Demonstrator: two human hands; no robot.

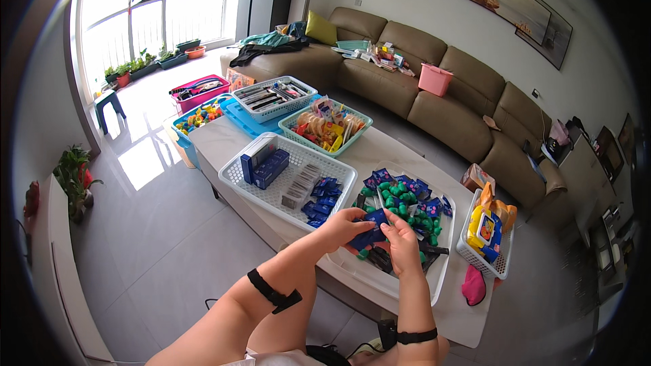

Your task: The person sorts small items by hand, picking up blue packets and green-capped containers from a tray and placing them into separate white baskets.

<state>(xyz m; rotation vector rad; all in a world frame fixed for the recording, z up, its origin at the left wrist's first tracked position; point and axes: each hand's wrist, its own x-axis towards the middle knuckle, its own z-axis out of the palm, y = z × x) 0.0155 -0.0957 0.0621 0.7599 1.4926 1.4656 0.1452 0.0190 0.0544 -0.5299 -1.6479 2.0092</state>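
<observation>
Both my left hand (351, 229) and my right hand (399, 241) grip dark blue packets (374, 226), with the fingertips meeting near them. Below the hands lies a white tray (446, 264) with small green plastic pieces (399, 195), blue-and-pink packets (431, 207) and black items. To the left, a white perforated basket (254, 202) holds blue boxes (271, 168), a stack of clear-wrapped pieces (301, 185) and loose dark blue packets (325, 203). How many packets are in the hands cannot be told.
Farther along the marble-look table (213, 137) stand a green basket of wrapped goods (333, 152) and a basket of pens or markers (264, 114). At right, a basket (501, 269) holds a yellow wipes pack (480, 229); a pink pouch (473, 286) lies near it. A brown sofa (447, 117) curves behind.
</observation>
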